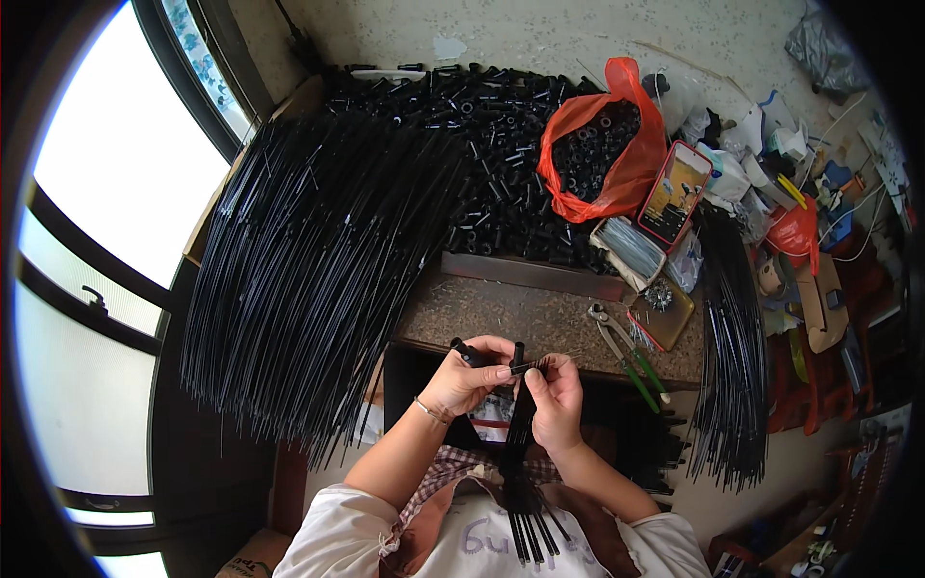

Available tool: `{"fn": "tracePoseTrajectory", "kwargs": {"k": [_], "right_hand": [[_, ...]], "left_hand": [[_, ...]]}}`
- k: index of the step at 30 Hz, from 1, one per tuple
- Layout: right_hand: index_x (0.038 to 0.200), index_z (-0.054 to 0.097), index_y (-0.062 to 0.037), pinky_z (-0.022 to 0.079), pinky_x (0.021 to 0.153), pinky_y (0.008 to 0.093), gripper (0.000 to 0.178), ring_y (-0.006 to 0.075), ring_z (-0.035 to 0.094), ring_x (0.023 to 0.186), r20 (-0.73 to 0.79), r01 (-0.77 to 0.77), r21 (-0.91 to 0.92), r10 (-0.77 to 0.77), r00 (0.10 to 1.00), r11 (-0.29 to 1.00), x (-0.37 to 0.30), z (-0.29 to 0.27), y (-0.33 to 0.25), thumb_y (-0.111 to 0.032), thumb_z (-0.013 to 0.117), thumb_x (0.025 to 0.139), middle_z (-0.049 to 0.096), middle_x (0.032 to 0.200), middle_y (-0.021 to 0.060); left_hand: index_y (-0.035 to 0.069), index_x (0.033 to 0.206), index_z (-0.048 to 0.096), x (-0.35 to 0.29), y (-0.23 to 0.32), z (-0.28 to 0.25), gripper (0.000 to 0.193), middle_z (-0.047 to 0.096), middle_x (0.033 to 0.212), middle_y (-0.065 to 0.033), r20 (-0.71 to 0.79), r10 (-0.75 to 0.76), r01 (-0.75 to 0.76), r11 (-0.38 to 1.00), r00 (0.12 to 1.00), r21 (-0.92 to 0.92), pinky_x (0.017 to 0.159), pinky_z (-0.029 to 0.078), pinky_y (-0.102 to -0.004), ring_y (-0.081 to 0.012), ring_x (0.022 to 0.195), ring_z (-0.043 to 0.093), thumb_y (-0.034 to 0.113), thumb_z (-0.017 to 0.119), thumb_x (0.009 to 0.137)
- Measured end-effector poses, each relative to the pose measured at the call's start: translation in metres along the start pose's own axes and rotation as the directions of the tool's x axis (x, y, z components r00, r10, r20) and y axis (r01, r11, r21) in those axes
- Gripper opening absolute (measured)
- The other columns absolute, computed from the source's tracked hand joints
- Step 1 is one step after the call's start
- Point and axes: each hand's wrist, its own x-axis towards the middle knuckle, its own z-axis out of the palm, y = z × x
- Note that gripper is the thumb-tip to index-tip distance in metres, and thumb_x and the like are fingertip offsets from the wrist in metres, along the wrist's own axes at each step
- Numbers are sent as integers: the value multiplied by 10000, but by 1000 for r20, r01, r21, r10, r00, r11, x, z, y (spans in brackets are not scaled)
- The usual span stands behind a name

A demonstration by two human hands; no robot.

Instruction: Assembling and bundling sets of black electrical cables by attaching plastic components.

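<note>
Both hands meet in front of my chest, just off the table's near edge. My left hand (470,381) is closed around short black plastic tubes (466,351); another black tube (520,353) stands up by its fingertips. My right hand (556,397) pinches a row of thin dark rod or wire ends (536,365) close to that tube. Below the hands, a bunch of slim black rods (521,482) hangs over my lap, its lower ends fanned out on my shirt. How the rods join the tube is hidden by my fingers.
A thick spread of long black rods (318,260) overhangs the table (482,308) at left. Black tubes (491,183) pile behind a metal strip (530,275). Nearby are a red bag (621,188), phone (675,191), box of pins (631,249), green-handled pliers (626,356) and more rods (727,356).
</note>
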Motion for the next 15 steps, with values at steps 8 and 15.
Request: {"fn": "tracePoseTrajectory", "kwargs": {"k": [8,15], "right_hand": [[865,384,-37,354,612,162,180,46,416,676,-45,68,-66,-71,996,996,-3,9,-4,-83,511,746,438,752,-2],[826,423,-48,393,612,190,136,67,457,680,99,-272,200,256,961,941,0,-3,4,-126,507,754,473,747,11]], "left_hand": [[-2,822,526,-6,1,11,288,489,788,-27,63,291,-266,739,955,619,613,399,-204,-91,676,464,-25,637,557],[0,785,536,-6,-5,3,186,556,749,-51,-72,78,-69,989,994,130,608,411,-242,-138,682,528,-1,610,615]]}}
